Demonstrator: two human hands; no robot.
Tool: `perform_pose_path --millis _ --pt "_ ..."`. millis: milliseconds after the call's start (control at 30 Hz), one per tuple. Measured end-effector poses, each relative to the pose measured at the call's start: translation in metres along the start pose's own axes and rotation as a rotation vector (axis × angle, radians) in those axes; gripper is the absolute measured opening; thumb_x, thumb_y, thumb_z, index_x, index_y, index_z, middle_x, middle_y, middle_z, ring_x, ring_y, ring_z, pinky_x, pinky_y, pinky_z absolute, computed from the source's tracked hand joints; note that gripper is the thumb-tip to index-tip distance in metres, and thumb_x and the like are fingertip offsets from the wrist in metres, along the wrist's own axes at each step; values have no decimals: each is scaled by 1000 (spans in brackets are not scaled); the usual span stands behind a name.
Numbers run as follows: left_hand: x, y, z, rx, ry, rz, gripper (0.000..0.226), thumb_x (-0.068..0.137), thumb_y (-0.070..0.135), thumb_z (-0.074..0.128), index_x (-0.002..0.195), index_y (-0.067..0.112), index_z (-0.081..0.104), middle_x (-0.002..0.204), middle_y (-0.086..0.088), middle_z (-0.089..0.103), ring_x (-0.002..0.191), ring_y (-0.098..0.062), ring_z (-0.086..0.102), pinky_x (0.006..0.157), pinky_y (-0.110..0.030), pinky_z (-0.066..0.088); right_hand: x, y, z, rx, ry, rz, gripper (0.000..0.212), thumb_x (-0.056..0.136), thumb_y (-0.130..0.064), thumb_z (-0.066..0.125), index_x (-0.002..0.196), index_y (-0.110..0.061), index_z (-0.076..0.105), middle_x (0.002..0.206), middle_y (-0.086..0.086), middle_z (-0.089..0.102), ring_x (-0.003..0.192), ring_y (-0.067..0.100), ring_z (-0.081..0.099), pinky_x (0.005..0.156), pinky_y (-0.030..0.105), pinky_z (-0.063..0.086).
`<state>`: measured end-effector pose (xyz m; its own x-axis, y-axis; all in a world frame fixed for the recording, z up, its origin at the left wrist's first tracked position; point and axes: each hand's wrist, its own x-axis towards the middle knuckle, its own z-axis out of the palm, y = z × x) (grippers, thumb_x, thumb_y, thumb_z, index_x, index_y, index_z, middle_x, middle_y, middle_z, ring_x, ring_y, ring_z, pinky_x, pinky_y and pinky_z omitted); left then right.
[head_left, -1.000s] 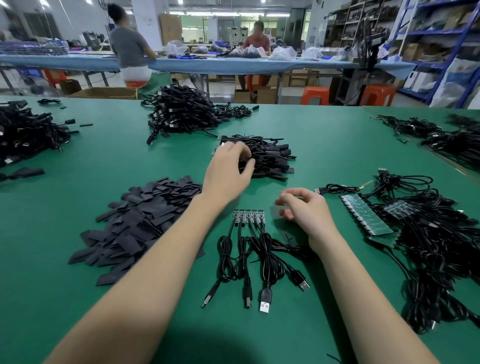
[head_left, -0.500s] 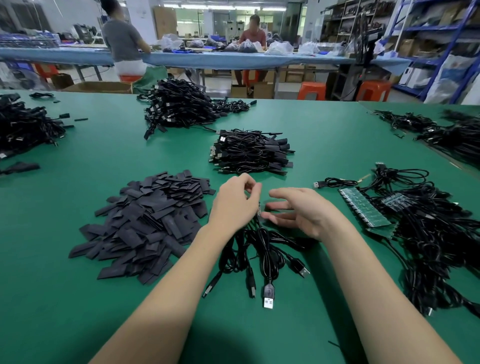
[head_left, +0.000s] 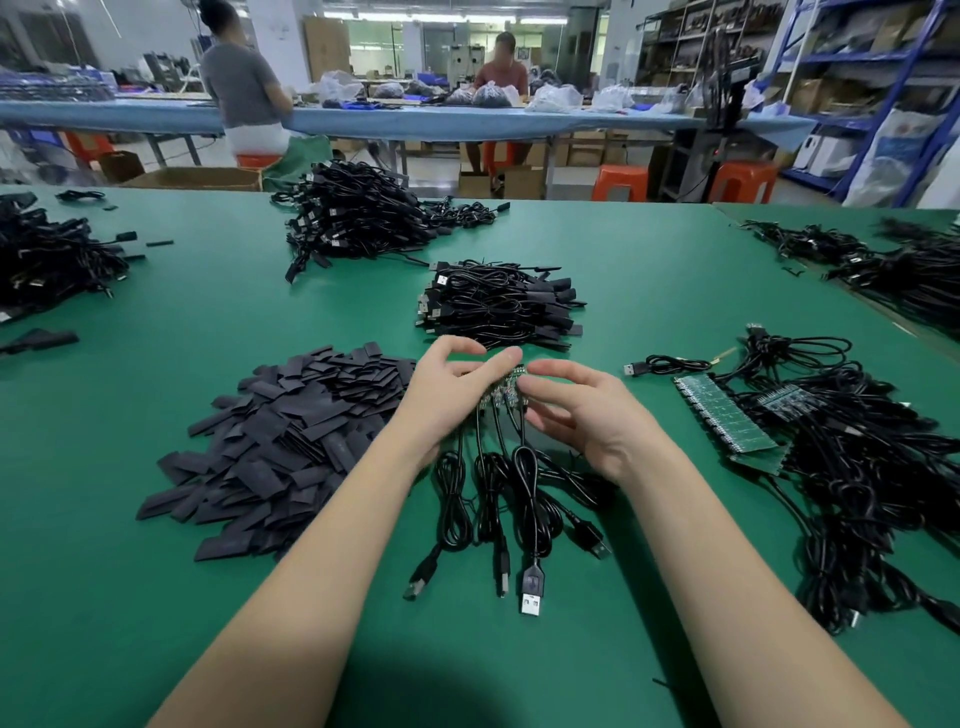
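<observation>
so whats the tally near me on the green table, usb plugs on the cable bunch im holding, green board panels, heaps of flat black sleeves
usb plugs showing on the cable bunch: 4
green board panels: 2
heaps of flat black sleeves: 1
total: 7

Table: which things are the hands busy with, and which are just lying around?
In use: left hand, right hand, small boards, cables.
Lying about: black sleeves, cable stack, board strip, far pile.
</observation>
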<state>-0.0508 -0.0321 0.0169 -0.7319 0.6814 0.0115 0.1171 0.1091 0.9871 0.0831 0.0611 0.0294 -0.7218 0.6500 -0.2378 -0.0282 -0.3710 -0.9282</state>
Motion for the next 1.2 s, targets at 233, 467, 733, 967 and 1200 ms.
perform_pose_path --millis 233,467,733,967,1200 --pt "-1 0 -3 -476 -353 -154 59 70 24 83 120 0 63 95 -9 72 79 -17 68 70 -25 57 0 -4 -9 85 -132 9 29 66 -15 85 93 -13 76 86 2 77 73 12 72 66 20 58" --pt "-3 -2 -5 -562 -484 -161 24 77 24 77 95 7 76 91 -7 73 80 -16 67 82 -27 54 -1 -7 -9 50 -206 4 40 65 -17 87 101 -10 72 85 -1 76 72 9 71 67 20 57" --pt "-11 4 -3 -645 -560 -205 18 84 23 68 83 10 80 82 -4 75 69 -12 71 67 -22 59 -5 -11 -9 108 -250 66 9 65 -9 82 72 -15 82 76 1 74 63 8 68 60 18 57" --pt "-11 6 1 -678 -549 -244 23 77 30 75 92 12 73 85 -3 67 71 -12 64 72 -25 55 -6 -12 -7 164 -267 93 18 64 -15 84 82 -15 83 85 2 76 71 8 72 62 17 57" --pt "-5 -1 -3 -54 22 49 51 71 48 86 111 28 60 93 15 77 85 0 70 77 -23 48 -6 -22 -28 -29 -104 5 48 61 -26 90 105 -16 74 92 -2 76 74 14 71 61 19 57"
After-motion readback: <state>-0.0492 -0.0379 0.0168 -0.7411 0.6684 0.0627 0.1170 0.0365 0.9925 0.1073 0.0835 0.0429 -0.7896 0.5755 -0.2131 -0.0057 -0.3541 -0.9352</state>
